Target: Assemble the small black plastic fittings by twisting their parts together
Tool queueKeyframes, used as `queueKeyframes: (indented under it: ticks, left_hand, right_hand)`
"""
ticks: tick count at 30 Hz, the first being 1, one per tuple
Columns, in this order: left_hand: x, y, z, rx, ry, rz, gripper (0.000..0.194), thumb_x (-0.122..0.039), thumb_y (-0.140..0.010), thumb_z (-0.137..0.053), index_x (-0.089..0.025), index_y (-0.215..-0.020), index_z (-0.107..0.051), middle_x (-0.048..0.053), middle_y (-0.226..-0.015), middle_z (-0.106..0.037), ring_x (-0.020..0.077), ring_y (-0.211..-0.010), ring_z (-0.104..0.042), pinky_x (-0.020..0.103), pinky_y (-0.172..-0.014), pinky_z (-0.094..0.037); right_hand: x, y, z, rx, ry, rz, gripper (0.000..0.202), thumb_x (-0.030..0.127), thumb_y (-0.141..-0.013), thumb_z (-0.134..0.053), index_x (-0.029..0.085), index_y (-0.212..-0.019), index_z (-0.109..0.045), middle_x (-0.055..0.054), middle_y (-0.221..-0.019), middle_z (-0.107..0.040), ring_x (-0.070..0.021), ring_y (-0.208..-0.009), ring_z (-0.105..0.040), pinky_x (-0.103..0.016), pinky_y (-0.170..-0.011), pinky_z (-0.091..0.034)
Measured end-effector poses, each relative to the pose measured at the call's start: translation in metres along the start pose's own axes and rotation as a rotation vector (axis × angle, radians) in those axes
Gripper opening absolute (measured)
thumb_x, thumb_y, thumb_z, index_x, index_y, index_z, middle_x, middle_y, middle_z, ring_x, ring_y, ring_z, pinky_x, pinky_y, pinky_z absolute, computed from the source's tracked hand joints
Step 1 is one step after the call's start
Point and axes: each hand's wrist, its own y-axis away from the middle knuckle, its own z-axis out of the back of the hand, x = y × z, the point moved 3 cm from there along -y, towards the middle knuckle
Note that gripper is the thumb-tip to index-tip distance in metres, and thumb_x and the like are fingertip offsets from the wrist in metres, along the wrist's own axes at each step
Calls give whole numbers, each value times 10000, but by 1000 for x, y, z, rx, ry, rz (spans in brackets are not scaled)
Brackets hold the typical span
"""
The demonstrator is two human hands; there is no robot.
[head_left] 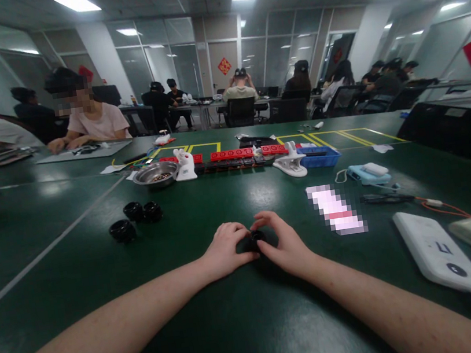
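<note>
A small black round part (258, 236) sits between my two hands, low over the green table (188, 335). My left hand (227, 249) has its fingers curved against the part's left side. On the other side, my right hand (283, 242) pinches it with thumb and index finger. Part of the piece is hidden behind the fingers. To the left on the table stand three similar black parts, one nearer (122, 231) and two close together behind it (134, 211) (152, 211).
A metal bowl (156, 176), white clamp-like stands (185, 165), a row of red blocks (232, 154) and a blue bin (320, 157) line the middle. On the right lie a pixelated phone (336, 209), a white device (441, 252) and cables. People sit beyond.
</note>
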Motion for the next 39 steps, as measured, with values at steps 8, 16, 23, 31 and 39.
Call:
queueKeyframes:
  ticks: [8, 16, 23, 31, 39]
  left_hand:
    - [0, 0, -1, 2, -5, 3, 363, -451, -683, -627, -202, -943, -577, 54, -1012, -522, 233, -963, -456, 389, -859, -368]
    - [0, 0, -1, 8, 0, 0, 398, -468, -691, -613, -184, -966, -565, 61, -1008, -527, 238, -984, -447, 397, -883, -358]
    - [2, 0, -2, 8, 1, 3, 357, -434, -687, -623, -197, -950, -574, 56, -1026, -523, 233, -978, -450, 389, -873, -364]
    - [-2, 0, 1, 16, 12, 12, 344, -448, -699, -606, -199, -935, -573, 52, -1006, -522, 234, -964, -452, 392, -857, -371]
    - [1, 0, -1, 14, 4, -3, 359, -433, -689, -624, -191, -948, -568, 58, -1027, -518, 234, -976, -445, 392, -875, -358]
  right_hand:
    - [-1, -1, 2, -69, 82, -62, 454, 252, -667, -590, 189, -1078, -409, -85, -979, -533, -240, -939, -515, -423, -837, -411]
    - [5, 1, -4, 136, -39, 2, 621, 86, -637, -466, 210, -1220, -292, -88, -1147, -523, -229, -1098, -465, -468, -941, -327]
    - [-1, 0, -1, -6, 60, -73, 588, 210, -656, -604, 198, -1183, -344, -89, -1077, -523, -234, -1027, -492, -433, -901, -370]
    - [1, -1, -3, 46, 29, -80, 456, 121, -662, -550, 197, -1084, -395, -55, -951, -555, -206, -922, -536, -394, -845, -414]
    - [1, 1, 0, 20, 64, -39, 569, 192, -664, -587, 185, -1179, -345, -103, -1106, -496, -245, -1043, -470, -446, -907, -361]
